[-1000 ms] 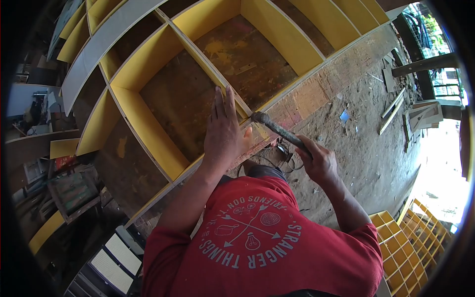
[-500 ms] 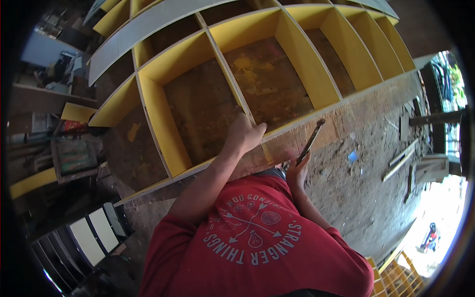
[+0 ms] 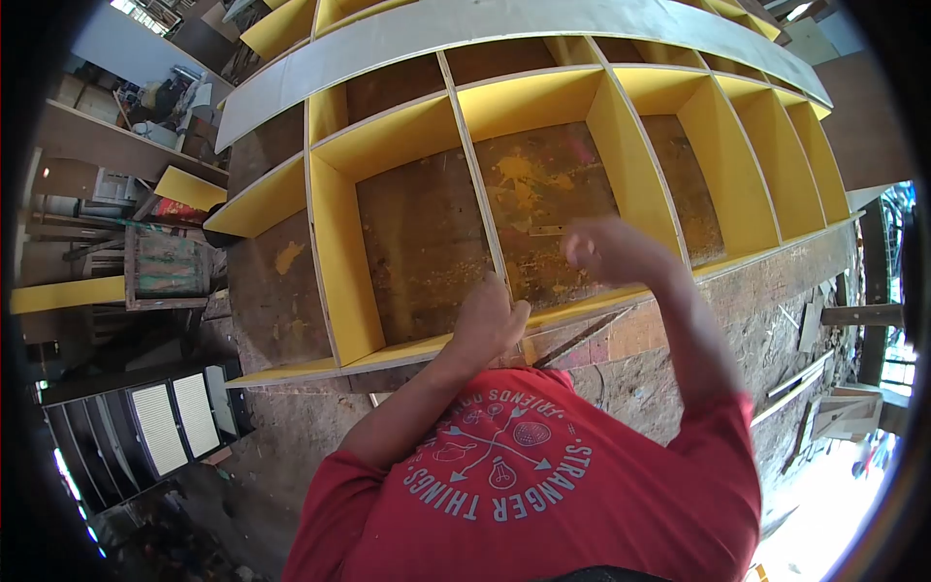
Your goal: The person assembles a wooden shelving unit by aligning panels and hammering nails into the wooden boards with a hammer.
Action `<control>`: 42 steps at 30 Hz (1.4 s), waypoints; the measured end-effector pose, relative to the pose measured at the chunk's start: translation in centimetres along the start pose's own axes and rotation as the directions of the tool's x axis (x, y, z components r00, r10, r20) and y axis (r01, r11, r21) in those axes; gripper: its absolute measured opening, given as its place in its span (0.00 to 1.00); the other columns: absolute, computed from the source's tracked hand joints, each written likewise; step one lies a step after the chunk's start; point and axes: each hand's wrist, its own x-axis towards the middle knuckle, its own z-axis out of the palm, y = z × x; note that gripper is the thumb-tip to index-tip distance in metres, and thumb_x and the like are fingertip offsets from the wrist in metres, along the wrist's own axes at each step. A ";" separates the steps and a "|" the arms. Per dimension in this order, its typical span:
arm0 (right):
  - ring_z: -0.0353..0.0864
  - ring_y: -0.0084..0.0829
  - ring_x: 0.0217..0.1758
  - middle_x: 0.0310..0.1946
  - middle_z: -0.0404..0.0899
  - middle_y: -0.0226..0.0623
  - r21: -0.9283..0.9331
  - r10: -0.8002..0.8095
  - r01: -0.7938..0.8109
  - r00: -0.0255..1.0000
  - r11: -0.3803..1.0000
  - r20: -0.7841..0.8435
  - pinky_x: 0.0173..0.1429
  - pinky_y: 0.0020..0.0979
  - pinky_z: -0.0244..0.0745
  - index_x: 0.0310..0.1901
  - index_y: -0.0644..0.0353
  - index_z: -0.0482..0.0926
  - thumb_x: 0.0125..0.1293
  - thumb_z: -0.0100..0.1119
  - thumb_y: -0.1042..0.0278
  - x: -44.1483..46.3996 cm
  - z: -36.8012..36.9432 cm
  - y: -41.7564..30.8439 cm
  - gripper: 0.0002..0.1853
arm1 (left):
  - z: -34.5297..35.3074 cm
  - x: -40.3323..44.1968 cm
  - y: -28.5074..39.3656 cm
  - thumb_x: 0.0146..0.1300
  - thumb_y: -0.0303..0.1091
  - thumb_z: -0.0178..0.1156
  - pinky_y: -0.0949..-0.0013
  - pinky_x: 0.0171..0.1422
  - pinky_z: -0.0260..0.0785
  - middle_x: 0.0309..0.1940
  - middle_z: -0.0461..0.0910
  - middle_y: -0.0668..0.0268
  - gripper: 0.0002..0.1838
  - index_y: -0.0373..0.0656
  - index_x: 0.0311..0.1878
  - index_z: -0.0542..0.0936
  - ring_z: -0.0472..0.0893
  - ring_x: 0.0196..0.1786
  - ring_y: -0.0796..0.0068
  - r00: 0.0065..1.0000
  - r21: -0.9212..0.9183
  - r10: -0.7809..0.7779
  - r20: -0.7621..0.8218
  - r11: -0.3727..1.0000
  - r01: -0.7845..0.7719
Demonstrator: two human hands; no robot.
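Note:
A yellow shelf frame (image 3: 344, 262) with several compartments lies on a stained wooden bench (image 3: 630, 335). My left hand (image 3: 490, 318) is closed around the front end of a thin upright divider (image 3: 472, 165), with its thumb to the right. My right hand (image 3: 616, 254) hangs over the compartment to the right of that divider, its fingers curled and slightly blurred; what they hold, if anything, is too small to make out. The hammer (image 3: 587, 337) lies on the bench edge in front of the frame, right of my left hand.
A long pale board (image 3: 388, 39) runs across the far side of the frame. Dark racks with light panels (image 3: 160, 427) stand at the lower left. A green-stained wooden frame (image 3: 167, 264) is at the left. Wood strips (image 3: 797, 388) lie on the ground at the right.
My right hand has let go of the hammer and moved up over the compartment. My left hand went from flat beside the divider to closed on its end. The view has turned.

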 end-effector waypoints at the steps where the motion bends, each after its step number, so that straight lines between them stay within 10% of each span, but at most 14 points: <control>1: 0.92 0.49 0.51 0.44 0.92 0.49 -0.249 0.021 -0.013 0.999 0.969 0.028 0.56 0.45 0.87 0.49 0.58 0.87 0.69 0.67 0.69 3.1 0.6 2.5 0.09 | -0.2 0.0 0.1 0.65 0.38 0.65 0.37 0.50 0.81 0.35 0.84 0.31 0.24 0.22 0.48 0.74 0.87 0.41 0.29 0.999 0.004 0.005 0.033 1.000 -0.005; 4: 0.90 0.51 0.58 0.51 0.91 0.48 -0.671 0.266 -0.055 0.940 0.739 0.216 0.58 0.47 0.86 0.52 0.57 0.88 0.65 0.70 0.72 11.3 3.9 9.3 0.13 | 0.0 -0.2 0.0 0.67 0.37 0.67 0.38 0.48 0.77 0.33 0.82 0.34 0.23 0.22 0.46 0.71 0.85 0.41 0.29 1.000 -0.033 -0.003 0.026 0.999 0.004; 7: 0.88 0.54 0.60 0.55 0.90 0.49 -0.720 0.415 -0.106 0.869 0.686 0.269 0.60 0.49 0.84 0.58 0.61 0.84 0.60 0.71 0.78 15.0 7.2 11.9 0.23 | -0.2 -0.3 0.2 0.67 0.36 0.67 0.38 0.48 0.77 0.32 0.82 0.34 0.22 0.23 0.46 0.70 0.85 0.40 0.29 1.000 -0.073 0.003 0.015 0.997 -0.002; 19: 0.90 0.57 0.51 0.46 0.90 0.54 -0.014 0.017 -0.014 0.974 1.000 0.225 0.54 0.49 0.84 0.48 0.62 0.87 0.67 0.70 0.68 16.2 13.9 8.7 0.11 | -0.8 0.0 0.0 0.65 0.35 0.65 0.36 0.46 0.75 0.31 0.81 0.35 0.20 0.25 0.45 0.70 0.84 0.38 0.29 0.998 -0.075 -0.011 0.061 0.997 0.016; 26: 0.89 0.54 0.52 0.47 0.89 0.52 -0.407 0.172 -0.043 0.942 0.913 0.287 0.56 0.50 0.82 0.49 0.64 0.85 0.69 0.76 0.58 12.5 5.9 4.6 0.18 | -0.6 -0.3 0.0 0.66 0.37 0.65 0.37 0.44 0.76 0.29 0.82 0.37 0.19 0.27 0.44 0.73 0.85 0.36 0.31 1.000 -0.073 0.004 0.008 0.997 -0.003; 30: 0.91 0.43 0.46 0.42 0.91 0.47 -0.038 -0.003 0.001 0.998 0.999 -0.068 0.52 0.41 0.84 0.50 0.64 0.85 0.72 0.75 0.57 4.0 1.2 -3.0 0.18 | -0.9 -0.2 0.2 0.71 0.41 0.65 0.39 0.49 0.79 0.34 0.85 0.37 0.22 0.27 0.48 0.75 0.87 0.41 0.32 0.997 -0.097 -0.066 0.050 0.993 0.070; 35: 0.86 0.23 0.34 0.29 0.87 0.35 0.255 0.385 -0.294 0.786 0.921 -0.483 0.40 0.31 0.81 0.40 0.64 0.86 0.74 0.75 0.56 -8.7 3.4 -3.5 0.17 | -3.7 -1.8 -1.3 0.74 0.49 0.63 0.39 0.59 0.79 0.39 0.87 0.37 0.27 0.29 0.56 0.76 0.87 0.49 0.32 0.995 -0.425 0.038 0.090 0.905 0.003; 38: 0.82 0.21 0.29 0.23 0.84 0.36 0.539 0.724 -0.525 0.639 0.658 -0.262 0.35 0.29 0.78 0.39 0.64 0.89 0.74 0.74 0.52 -14.6 9.5 0.5 0.20 | -4.3 -4.8 -3.2 0.74 0.45 0.67 0.44 0.49 0.79 0.41 0.87 0.41 0.23 0.34 0.56 0.77 0.88 0.44 0.38 0.934 -0.096 0.357 0.014 0.930 -0.355; 42: 0.91 0.41 0.37 0.34 0.91 0.50 0.436 0.710 -0.566 0.617 0.700 -0.340 0.44 0.43 0.85 0.42 0.67 0.87 0.71 0.74 0.40 -14.4 22.3 4.9 0.29 | -3.4 -5.6 -4.3 0.73 0.45 0.70 0.47 0.41 0.80 0.36 0.87 0.48 0.29 0.37 0.68 0.76 0.89 0.39 0.43 0.915 0.239 0.288 0.283 0.903 -0.358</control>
